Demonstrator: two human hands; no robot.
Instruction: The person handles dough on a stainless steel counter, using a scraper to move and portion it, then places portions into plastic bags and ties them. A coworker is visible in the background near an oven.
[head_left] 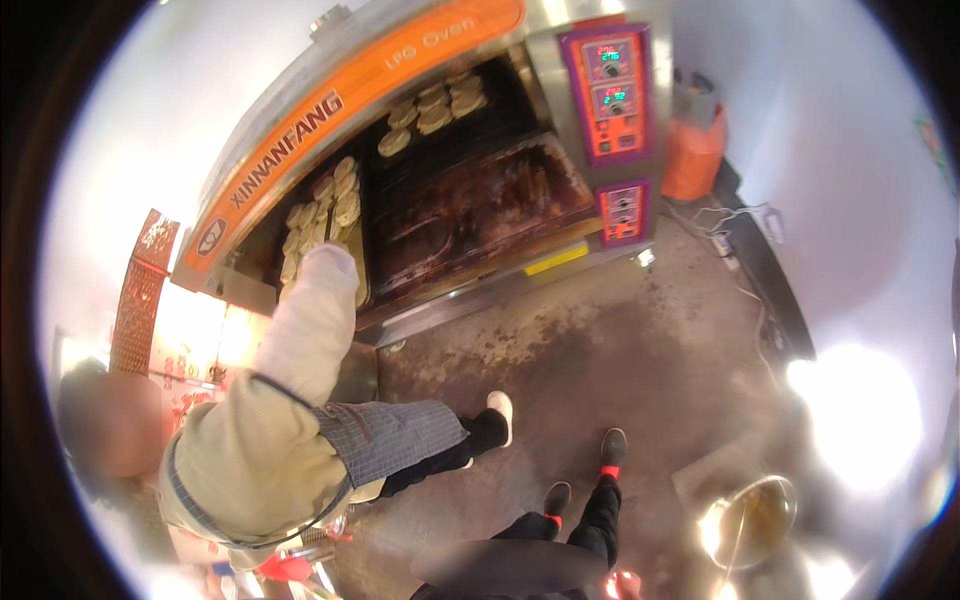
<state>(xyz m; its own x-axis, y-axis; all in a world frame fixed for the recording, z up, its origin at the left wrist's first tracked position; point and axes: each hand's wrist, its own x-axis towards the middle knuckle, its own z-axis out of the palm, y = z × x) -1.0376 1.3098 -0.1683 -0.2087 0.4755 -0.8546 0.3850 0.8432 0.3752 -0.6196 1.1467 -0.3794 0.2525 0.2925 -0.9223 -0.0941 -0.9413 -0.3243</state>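
My right hand shows in small part at the lower edge, beside my dark-clad legs and too small to read its fingers. My left hand is not in view. In front, a co-worker in a checked apron reaches a pale-sleeved arm into a steel oven, over a tray of several pale dough pieces. A thin utensil appears at that hand, whose grip is unclear. Farther back inside, more dough pieces lie on the dark deck, beside a stained metal plate at the oven's opening.
An orange gas cylinder stands right of the oven, with cables along the wall. A round metal container sits at the lower right on the stained concrete floor. A red slatted panel stands left, behind the co-worker.
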